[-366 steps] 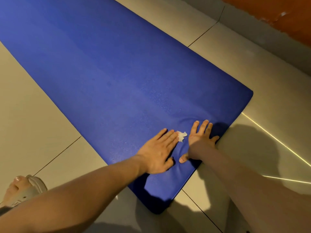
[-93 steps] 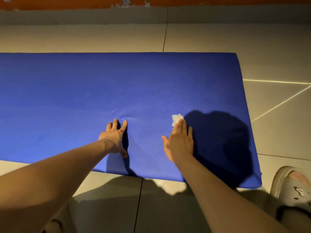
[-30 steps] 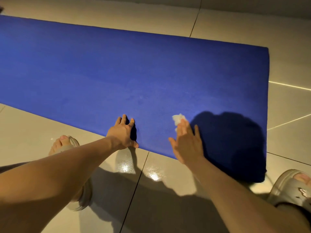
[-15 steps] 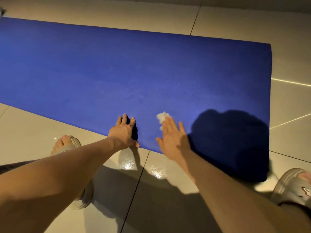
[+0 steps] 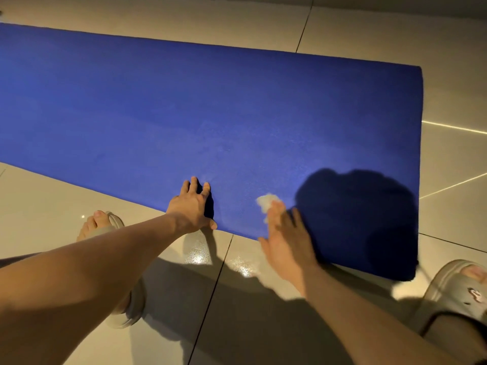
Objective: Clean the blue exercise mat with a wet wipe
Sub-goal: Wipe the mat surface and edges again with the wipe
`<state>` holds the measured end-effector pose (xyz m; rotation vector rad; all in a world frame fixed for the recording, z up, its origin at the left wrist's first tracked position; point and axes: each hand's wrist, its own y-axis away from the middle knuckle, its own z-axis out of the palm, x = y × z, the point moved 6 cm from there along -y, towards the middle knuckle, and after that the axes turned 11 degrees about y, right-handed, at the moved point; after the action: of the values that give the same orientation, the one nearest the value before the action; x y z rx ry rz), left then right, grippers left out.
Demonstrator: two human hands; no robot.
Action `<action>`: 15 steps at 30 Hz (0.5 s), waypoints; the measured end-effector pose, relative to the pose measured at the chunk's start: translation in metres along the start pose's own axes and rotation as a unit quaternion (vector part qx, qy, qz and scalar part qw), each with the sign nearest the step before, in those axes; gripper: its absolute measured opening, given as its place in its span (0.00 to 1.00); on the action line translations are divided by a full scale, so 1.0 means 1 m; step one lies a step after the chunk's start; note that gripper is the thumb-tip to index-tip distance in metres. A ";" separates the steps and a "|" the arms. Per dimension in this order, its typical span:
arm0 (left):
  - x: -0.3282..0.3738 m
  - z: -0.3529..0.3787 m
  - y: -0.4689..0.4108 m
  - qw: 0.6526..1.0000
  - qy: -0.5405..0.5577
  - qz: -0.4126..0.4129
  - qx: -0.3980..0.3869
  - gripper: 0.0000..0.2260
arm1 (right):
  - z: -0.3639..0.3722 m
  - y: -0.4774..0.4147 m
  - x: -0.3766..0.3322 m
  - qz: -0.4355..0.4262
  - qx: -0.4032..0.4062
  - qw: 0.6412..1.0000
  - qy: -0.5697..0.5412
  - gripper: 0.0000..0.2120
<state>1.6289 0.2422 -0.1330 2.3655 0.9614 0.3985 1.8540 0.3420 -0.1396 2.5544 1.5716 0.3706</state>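
Your left hand (image 5: 191, 206) lies flat and open at lower centre, pinning the mat (image 5: 210, 114) so it won't slide. Your right hand (image 5: 286, 241), fingers extended, presses the wipe (image 5: 266, 202) against the mat's near edge to scrub.

The blue exercise mat (image 5: 210, 114) lies flat and unrolled on the pale tiled floor (image 5: 395, 30), running off the left of the view; its short right end shows, and its surface is matte and finely textured, with a dark shadow over the near right corner. The wet wipe (image 5: 266, 201) is a small, crumpled white wad resting on the mat, close to the mat's near long edge and toward its right end.
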 end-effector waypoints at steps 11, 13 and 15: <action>0.007 -0.004 0.002 1.000 -0.016 -0.015 0.002 0.56 | -0.022 0.002 -0.073 -0.060 -0.048 0.991 -0.114 0.35; 0.007 -0.004 0.002 1.000 -0.015 -0.013 0.000 0.56 | -0.017 0.004 -0.052 -0.105 0.027 0.984 -0.144 0.30; 0.006 -0.003 0.001 1.000 -0.013 -0.011 0.000 0.56 | -0.010 0.007 -0.007 -0.096 0.067 0.977 -0.178 0.26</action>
<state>1.6319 0.2474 -0.1296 2.3522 0.9756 0.3571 1.8547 0.3325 -0.1293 2.3585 1.7250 -0.2109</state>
